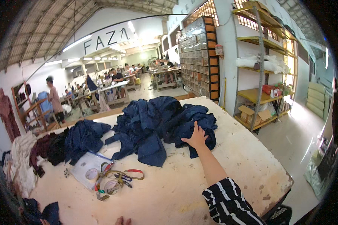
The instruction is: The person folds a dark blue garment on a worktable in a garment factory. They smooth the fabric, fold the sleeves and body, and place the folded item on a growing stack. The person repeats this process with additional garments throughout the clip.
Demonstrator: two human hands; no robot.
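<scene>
Lengthwise left to right, navy cloth heap (148, 120), right hand (196, 138) atop, grip splayed, left hand (123, 221), grip unclear

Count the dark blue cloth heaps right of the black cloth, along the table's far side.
2: a large heap in the middle, with the right hand on it, and a smaller heap to the left, beside the black cloth. Folds may hide separate pieces.

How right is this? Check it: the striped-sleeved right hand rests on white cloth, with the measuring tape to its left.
The colour is wrong: the head view shows the striped-sleeved right hand resting on navy-blue cloth, with the measuring tape to its left.
</scene>
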